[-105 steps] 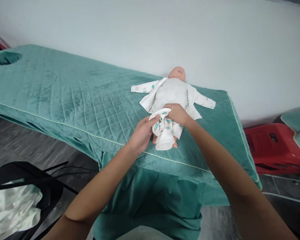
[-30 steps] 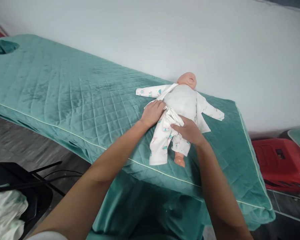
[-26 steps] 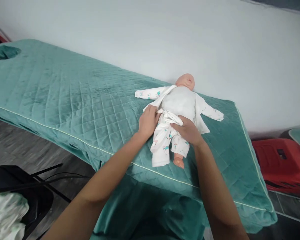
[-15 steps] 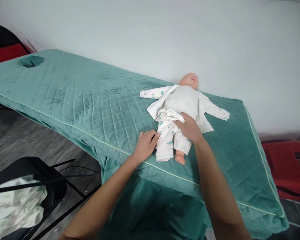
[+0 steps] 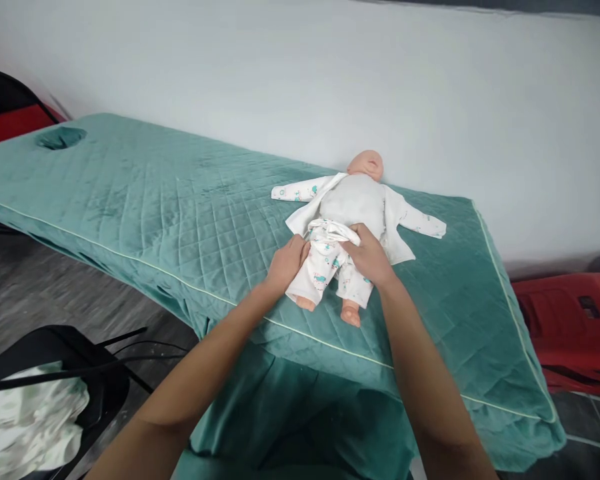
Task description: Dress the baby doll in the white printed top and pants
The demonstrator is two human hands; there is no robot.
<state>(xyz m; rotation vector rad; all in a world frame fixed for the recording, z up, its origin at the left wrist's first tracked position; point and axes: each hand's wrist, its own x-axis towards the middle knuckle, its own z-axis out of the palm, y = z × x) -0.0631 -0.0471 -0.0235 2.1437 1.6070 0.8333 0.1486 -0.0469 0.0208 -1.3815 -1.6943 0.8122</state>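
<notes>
Trousers (image 5: 325, 260) with a small print sit around the lower body of a baby doll (image 5: 357, 200), near the right end of a green quilted bed (image 5: 145, 193). The person's left hand (image 5: 287, 261) appears closed on the fabric at the outer hip, though its fingertips are largely hidden. The right hand (image 5: 370, 255) grips the opposite side, pinching the bunched waistband (image 5: 333, 231) between thumb and fingers. Holding the cloth at both sides likely spreads the pull evenly and keeps the waist from twisting. The doll lies on its back, probably so that both hips stay within reach, and its jacket (image 5: 397, 230) hangs open, the front panels laid aside from the waist. The trousers point waist toward the wall (image 5: 430, 87) and cuffs toward the person, with the two legs slightly apart and a bare foot (image 5: 351, 312) showing below the right-hand cuff. Their long axis follows the doll's, running across the bed's width with the head end leaning a little right, while the jacket sleeves stretch crosswise. At lower left, a crumpled printed cloth (image 5: 30, 423) rests on a black chair (image 5: 107, 387).
</notes>
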